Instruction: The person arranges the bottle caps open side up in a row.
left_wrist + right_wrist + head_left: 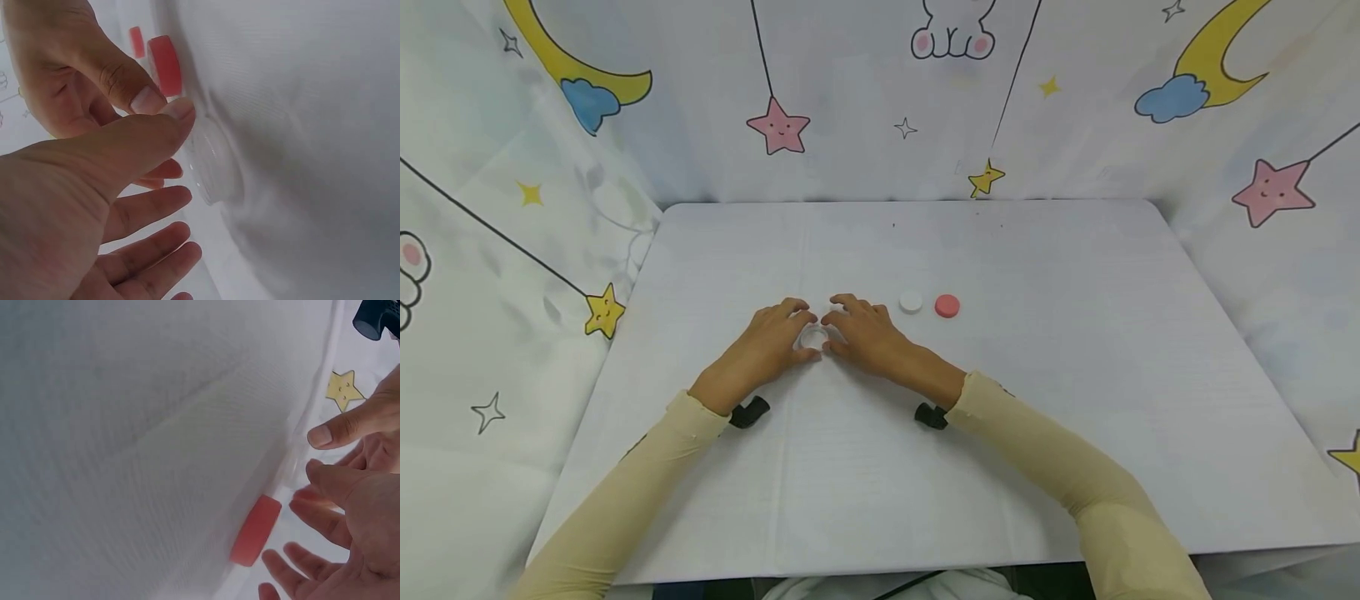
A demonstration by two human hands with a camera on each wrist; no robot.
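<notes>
A small clear round cap (812, 337) lies on the white table (1075, 400), between both hands. My left hand (772, 337) comes at it from the left. Its thumb (178, 112) touches the rim of the clear cap (215, 164), and its fingers lie loosely spread on the other side. My right hand (862, 333) closes in from the right, thumb (147, 97) beside the left thumb. In the right wrist view both thumbs (337, 428) meet near the faint clear cap (290, 465). A white cap (911, 302) and a red cap (947, 306) lie just right of the hands.
The red cap (256, 530) (165, 62) sits a short way beyond my right fingers. Printed cloth with stars and moons (778, 125) walls in the table at the back and both sides. Black wrist mounts (749, 412) rest on the table behind the hands.
</notes>
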